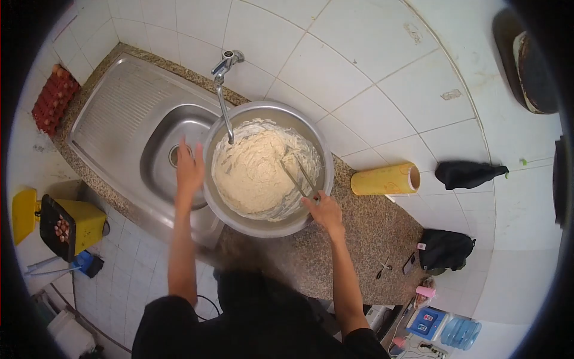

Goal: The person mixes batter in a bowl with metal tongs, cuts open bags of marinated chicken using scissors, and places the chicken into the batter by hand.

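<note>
A large metal basin (pixel 267 229) sits across the sink's right edge and the counter, with pale, sticky dough (pixel 254 170) inside and smears up its wall. My right hand (pixel 324 210) is closed at the basin's near right rim around metal tongs (pixel 294 178), whose two arms reach down into the dough. Just left of the basin, my left hand (pixel 190 170) hovers over the sink with its fingers apart and nothing in them. The faucet (pixel 224 107) hangs its spout over the basin's left part.
The steel sink (pixel 158 149) and its ribbed drainboard (pixel 128 99) lie left. A yellow roll (pixel 385 179) stands by the tiled wall, right of the basin. Farther along the granite counter (pixel 371 233) are scissors (pixel 384 268) and a black bag (pixel 445 251). A yellow bin (pixel 78 224) is lower left.
</note>
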Demonstrator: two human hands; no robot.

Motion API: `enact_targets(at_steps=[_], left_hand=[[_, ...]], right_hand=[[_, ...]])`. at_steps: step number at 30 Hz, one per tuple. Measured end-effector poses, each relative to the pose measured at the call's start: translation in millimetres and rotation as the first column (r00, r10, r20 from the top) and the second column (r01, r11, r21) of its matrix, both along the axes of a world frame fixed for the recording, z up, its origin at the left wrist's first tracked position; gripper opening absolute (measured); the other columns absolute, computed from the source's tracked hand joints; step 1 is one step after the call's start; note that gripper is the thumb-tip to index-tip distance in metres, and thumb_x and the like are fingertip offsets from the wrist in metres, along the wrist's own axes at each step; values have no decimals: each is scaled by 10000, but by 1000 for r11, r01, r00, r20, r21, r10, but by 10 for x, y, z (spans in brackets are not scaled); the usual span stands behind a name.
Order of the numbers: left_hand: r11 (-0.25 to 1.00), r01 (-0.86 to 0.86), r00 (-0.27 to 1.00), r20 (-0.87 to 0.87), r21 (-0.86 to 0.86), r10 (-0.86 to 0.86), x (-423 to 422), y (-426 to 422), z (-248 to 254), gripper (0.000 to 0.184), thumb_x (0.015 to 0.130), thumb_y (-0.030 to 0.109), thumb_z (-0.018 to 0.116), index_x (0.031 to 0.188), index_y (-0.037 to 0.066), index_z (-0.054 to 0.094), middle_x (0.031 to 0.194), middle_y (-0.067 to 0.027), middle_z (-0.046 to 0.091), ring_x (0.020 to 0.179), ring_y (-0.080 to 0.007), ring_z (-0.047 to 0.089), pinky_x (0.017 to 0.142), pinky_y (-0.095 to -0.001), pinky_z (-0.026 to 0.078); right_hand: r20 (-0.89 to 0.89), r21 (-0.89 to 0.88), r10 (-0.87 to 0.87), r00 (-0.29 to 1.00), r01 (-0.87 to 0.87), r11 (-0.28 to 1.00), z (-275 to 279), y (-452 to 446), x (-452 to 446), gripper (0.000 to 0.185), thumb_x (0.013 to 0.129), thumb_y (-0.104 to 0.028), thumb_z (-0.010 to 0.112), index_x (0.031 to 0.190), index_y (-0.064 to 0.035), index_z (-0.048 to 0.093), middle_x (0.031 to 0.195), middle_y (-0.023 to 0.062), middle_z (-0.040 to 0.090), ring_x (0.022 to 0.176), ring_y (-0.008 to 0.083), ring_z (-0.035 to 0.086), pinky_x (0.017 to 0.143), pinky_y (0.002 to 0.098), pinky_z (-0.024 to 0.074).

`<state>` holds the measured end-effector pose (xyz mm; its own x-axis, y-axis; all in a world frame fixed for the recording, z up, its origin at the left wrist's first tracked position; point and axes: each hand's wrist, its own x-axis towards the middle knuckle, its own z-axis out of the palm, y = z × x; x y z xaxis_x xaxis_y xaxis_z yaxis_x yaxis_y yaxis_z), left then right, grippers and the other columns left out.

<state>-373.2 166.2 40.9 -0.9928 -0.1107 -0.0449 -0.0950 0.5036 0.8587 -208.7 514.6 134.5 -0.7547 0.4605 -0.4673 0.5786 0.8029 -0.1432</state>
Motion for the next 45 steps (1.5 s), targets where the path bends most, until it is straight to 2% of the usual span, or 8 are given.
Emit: enact_targets(at_steps=[4,8,23,26,31,33,35,45], left_hand=[[980,-31,812,-576,-198,-91,-1388,345,734,577,1040,397,448,1492,45,383,1536,-254,346,1431,-407,316,1161,-504,273],[677,26,577,-542,-736,-611,-2223,911,753,526,1004,453,487,1462,198,456,1550,-241,298,1433,-441,279,1132,-583,273],[753,304,454,-606,-583,-653,-1896,1021,804,521,944,378,620,1312,28,503,1453,-207,443,1248,-356,463,1123,-488,300],[825,455,687,-457,-335,-565,-2000,430,610,462,937,327,649,1261,8,573,1381,-201,531,1237,-377,511,1065,-446,391],[968,-207,603,-797,-142,12,-1378,349,450,332,983,316,590,1049,8,693,1125,-218,677,1019,-403,639,897,-491,490],[981,-58,975,-222,-186,15,-1014,198,-27,458,1029,369,486,1006,-45,681,923,-239,693,910,-419,657,838,-508,487],[988,85,996,13,-126,-84,-570,133,-269,535,1047,407,411,1023,-69,655,875,-276,669,881,-443,650,819,-493,479],[985,53,982,-189,167,-21,228,357,-188,416,1063,326,421,1160,-18,634,925,-250,687,847,-336,676,799,-401,492]], right_hand=[[1,62,36,999,-36,997,-106,-23,-70,640,871,-592,618,1246,-73,601,1125,299,623,1034,448,647,890,504,521],[38,65,21,999,-23,998,-285,50,-26,688,860,-652,610,1259,-92,588,1118,298,616,1056,446,633,899,502,517],[10,26,-19,1000,18,1000,-266,2,-3,590,876,-564,622,1235,-97,578,1158,312,582,1025,466,637,885,504,522],[6,27,2,1000,-3,1000,-310,54,11,594,879,-563,620,1240,-93,576,1156,308,583,1017,463,640,884,497,524],[-4,25,18,1000,-18,1000,-367,83,-4,602,880,-567,620,1257,-99,577,1139,298,599,1016,453,646,878,488,532],[-6,57,30,1000,-29,998,-308,54,-35,598,882,-563,622,1262,-103,579,1110,291,623,1009,442,656,870,483,538],[47,37,74,996,-76,996,-290,91,36,596,896,-550,611,1256,-77,579,1085,282,648,1012,422,667,865,480,540],[50,84,79,996,-83,993,-34,-206,-207,595,975,-501,509,1156,59,596,1088,295,672,1013,436,671,868,499,537]])
